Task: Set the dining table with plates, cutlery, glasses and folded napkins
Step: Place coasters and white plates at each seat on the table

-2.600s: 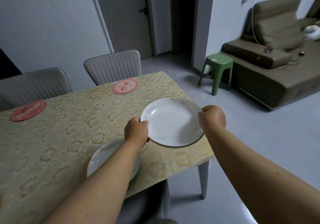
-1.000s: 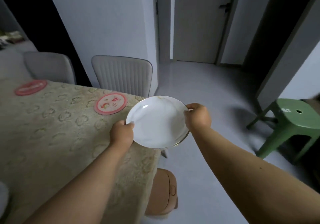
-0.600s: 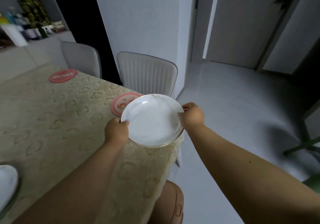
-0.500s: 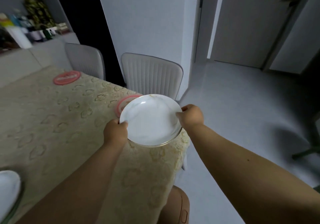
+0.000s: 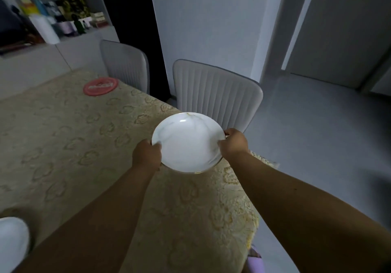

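Note:
I hold a white marbled plate (image 5: 187,142) with a thin gold rim over the far right corner of the dining table (image 5: 74,150), in front of the nearer grey chair (image 5: 215,95). My left hand (image 5: 147,154) grips its left rim and my right hand (image 5: 233,143) grips its right rim. The plate covers the spot where a red round mat lay, so that mat is hidden. A second red mat (image 5: 100,86) lies further left, before another grey chair (image 5: 124,65). Another white plate (image 5: 11,241) shows at the lower left table edge.
The table wears a beige patterned cloth that hangs over the right edge. A sideboard (image 5: 42,59) with bottles and a plant stands at the back left. Grey floor (image 5: 317,135) and a door lie to the right.
I have walked round the table end with the plate in both hands. The plate has moved over the near red mat, which it now covers.

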Available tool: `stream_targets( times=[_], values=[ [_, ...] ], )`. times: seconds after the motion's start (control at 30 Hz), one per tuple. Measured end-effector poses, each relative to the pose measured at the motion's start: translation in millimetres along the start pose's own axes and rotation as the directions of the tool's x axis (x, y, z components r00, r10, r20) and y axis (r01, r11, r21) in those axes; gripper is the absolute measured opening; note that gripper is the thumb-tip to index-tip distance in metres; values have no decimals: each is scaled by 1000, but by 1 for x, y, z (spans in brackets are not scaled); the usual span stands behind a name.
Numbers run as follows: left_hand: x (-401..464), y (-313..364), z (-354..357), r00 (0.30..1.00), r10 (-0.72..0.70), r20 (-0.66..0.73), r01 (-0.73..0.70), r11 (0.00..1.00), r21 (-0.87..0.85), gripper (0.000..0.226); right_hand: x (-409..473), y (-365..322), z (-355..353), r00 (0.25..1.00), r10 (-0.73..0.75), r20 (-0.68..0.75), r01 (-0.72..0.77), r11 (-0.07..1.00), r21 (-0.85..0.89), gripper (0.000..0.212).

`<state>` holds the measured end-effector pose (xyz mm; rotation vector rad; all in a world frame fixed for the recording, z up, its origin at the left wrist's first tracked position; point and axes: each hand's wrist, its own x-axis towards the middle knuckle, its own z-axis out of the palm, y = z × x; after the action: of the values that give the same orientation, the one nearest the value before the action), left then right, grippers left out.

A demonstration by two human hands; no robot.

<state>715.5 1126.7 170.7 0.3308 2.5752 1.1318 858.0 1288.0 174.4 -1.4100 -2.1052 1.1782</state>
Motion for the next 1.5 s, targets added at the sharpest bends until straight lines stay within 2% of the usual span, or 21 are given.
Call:
stream_targets(
  times=[0.13, 0.3, 0.47, 0.7, 0.9, 1.13, 1.3, 1.5],
  values=[
    [29, 3, 5, 999, -36, 30, 34, 998, 54, 35, 37, -4, 21, 999, -27, 28, 29, 996, -79, 18],
    [61, 3, 21, 997, -62, 39, 56, 990, 132, 36, 81, -8, 40, 994, -75, 83, 85, 990, -117, 26],
    [99, -24, 53, 996, -78, 35, 68, 973, 219, 45, 110, -3, 55, 991, -83, 107, 99, 983, -156, 24],
    [97, -13, 60, 994, -103, 33, 90, 958, 273, 47, 126, 3, 70, 982, -123, 143, 146, 975, -168, 34],
    [99, -12, 62, 996, -84, 14, 76, 957, 281, 46, 132, 4, 74, 982, -114, 152, 136, 980, -146, 32],
    [98, -4, 61, 995, -80, -58, 97, 891, 444, 47, 130, 1, 75, 986, -68, 154, 94, 982, -165, 28],
    [94, 7, 62, 985, -125, -123, 162, 915, 369, 44, 128, -4, 71, 987, -40, 158, 55, 994, -91, 27],
    [92, 24, 56, 963, -145, -225, 187, 966, 179, 47, 127, -23, 55, 987, -113, 112, 110, 993, 33, 25]
  ],
)
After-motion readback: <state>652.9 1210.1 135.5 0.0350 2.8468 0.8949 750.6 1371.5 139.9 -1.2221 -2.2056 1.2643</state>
